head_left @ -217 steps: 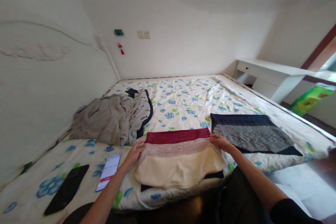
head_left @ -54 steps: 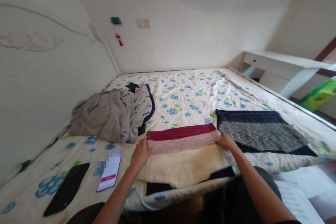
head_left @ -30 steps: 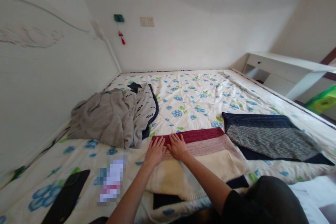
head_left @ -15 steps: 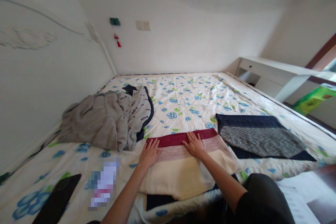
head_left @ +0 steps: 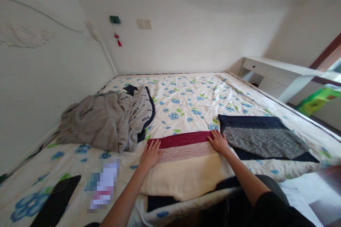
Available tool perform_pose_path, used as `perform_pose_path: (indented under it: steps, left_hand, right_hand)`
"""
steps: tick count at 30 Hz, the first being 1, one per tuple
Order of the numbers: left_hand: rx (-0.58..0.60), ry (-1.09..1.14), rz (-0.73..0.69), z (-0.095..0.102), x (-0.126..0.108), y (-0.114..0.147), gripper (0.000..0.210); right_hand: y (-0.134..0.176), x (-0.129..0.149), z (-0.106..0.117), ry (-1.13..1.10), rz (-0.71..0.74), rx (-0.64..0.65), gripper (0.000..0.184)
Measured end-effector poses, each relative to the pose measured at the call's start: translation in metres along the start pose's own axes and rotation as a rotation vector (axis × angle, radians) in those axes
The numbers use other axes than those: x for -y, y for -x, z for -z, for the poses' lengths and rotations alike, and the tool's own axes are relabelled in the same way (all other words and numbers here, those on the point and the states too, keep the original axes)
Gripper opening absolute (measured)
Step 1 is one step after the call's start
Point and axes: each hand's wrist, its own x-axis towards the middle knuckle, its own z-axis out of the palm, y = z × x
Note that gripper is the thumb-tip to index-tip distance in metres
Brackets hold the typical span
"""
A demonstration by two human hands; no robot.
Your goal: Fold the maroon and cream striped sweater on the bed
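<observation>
A knitted sweater [head_left: 183, 173] with maroon, pink and cream bands lies folded flat on the bed before me, dark navy fabric showing under its near edge. My left hand [head_left: 151, 153] rests flat on its left far corner, fingers outstretched. On the far right corner lies my right hand [head_left: 219, 142], palm down with fingers spread. Just right of that hand is a folded navy and grey marled sweater [head_left: 262, 138]. Left of the cream sweater is a loose heap of grey clothing [head_left: 98, 122], including a piece with printed lettering and a navy edge.
The bed is covered by a white sheet [head_left: 183, 103] with blue flowers. At the lower left lie a black phone [head_left: 57, 200] and a blurred-out packet [head_left: 105, 186]. A white desk [head_left: 277, 72] stands beyond the right bed edge, near a green package [head_left: 317, 101].
My right hand has slid right along the maroon band, from its middle to the right corner. My left hand stays on the left corner.
</observation>
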Motion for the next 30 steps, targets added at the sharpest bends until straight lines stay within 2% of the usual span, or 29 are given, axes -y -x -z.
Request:
perform_pose_path:
  steps: [5, 8, 11, 16, 18, 20, 22, 24, 30]
  left_hand:
    - [0.003, 0.005, -0.014, 0.001, -0.001, 0.0, 0.067]
    - [-0.014, -0.001, -0.021, -0.001, -0.002, 0.0, 0.067]
    - [-0.027, -0.01, -0.022, -0.002, -0.002, -0.001, 0.067]
    - [-0.055, -0.023, -0.036, -0.007, 0.001, -0.002, 0.067]
    - [-0.072, -0.04, -0.045, -0.011, 0.003, -0.003, 0.067]
    - [-0.073, -0.063, -0.048, -0.014, 0.005, -0.004, 0.066]
    - [-0.061, -0.073, -0.041, -0.015, 0.006, -0.005, 0.066]
    - [-0.05, -0.071, -0.04, -0.015, 0.006, -0.005, 0.066]
    - [-0.027, -0.058, -0.033, -0.011, 0.006, -0.006, 0.07]
  right_hand:
    - [-0.006, -0.01, 0.001, -0.018, -0.117, 0.034, 0.087]
    - [-0.006, 0.016, 0.01, -0.024, -0.106, -0.028, 0.087]
    - [0.001, 0.077, 0.018, -0.078, 0.043, -0.095, 0.083]
    - [0.029, 0.209, 0.014, -0.213, 0.491, -0.015, 0.075]
    - [0.039, 0.245, 0.008, -0.235, 0.592, 0.026, 0.072]
    - [0.045, 0.264, 0.003, -0.263, 0.604, 0.066, 0.07]
    - [0.047, 0.266, -0.001, -0.292, 0.574, 0.084, 0.069]
    - [0.046, 0.258, -0.003, -0.31, 0.545, 0.074, 0.07]
    - [0.034, 0.201, 0.001, -0.29, 0.464, 0.058, 0.077]
